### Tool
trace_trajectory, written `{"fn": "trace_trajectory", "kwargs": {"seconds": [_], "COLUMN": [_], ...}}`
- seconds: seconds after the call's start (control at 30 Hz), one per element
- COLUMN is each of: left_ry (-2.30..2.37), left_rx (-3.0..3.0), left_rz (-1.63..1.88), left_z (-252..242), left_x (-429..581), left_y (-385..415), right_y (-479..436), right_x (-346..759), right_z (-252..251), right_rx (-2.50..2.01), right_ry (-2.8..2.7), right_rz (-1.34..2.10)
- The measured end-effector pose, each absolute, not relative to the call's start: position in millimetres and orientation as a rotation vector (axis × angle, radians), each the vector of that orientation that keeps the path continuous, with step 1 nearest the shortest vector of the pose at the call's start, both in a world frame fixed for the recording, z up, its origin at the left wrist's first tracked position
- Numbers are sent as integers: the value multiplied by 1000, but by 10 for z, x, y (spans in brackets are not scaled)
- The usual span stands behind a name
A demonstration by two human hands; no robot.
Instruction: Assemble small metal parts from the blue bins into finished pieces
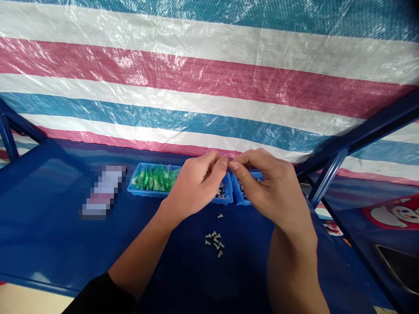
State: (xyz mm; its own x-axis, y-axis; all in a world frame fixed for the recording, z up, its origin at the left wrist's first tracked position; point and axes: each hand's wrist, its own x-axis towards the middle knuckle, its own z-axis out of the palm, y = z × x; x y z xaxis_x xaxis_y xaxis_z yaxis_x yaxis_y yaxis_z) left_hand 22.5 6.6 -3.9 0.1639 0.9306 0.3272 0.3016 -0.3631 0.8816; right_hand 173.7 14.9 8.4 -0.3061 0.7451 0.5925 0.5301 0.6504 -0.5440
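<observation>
Evidently, left hand [198, 185] and right hand [273, 185] pinch narrowly, contents unclear, near blue bins [224, 201]; pixelated item [104, 192] unreadable.

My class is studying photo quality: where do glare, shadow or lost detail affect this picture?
All in the head view: bright glare flecks the striped sheet; the blue table looks darkest at bottom middle; a blocky patch hides whatever lies on the table's left; whether the left hand and right hand pinch something tiny cannot be made out.
</observation>
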Motion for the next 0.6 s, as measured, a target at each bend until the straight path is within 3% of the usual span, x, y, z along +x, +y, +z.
{"fn": "trace_trajectory", "kwargs": {"seconds": [0.37, 0.6], "left_ry": [1243, 1134], "left_rx": [2350, 1809], "left_rz": [1382, 1305], "left_z": [-93, -67], "left_x": [258, 220], "left_y": [66, 87], "right_y": [127, 100], "right_x": [1756, 1756], "right_z": [146, 156], "right_rx": [-1157, -1115], "right_ry": [-1976, -1904], "right_rz": [547, 467]}}
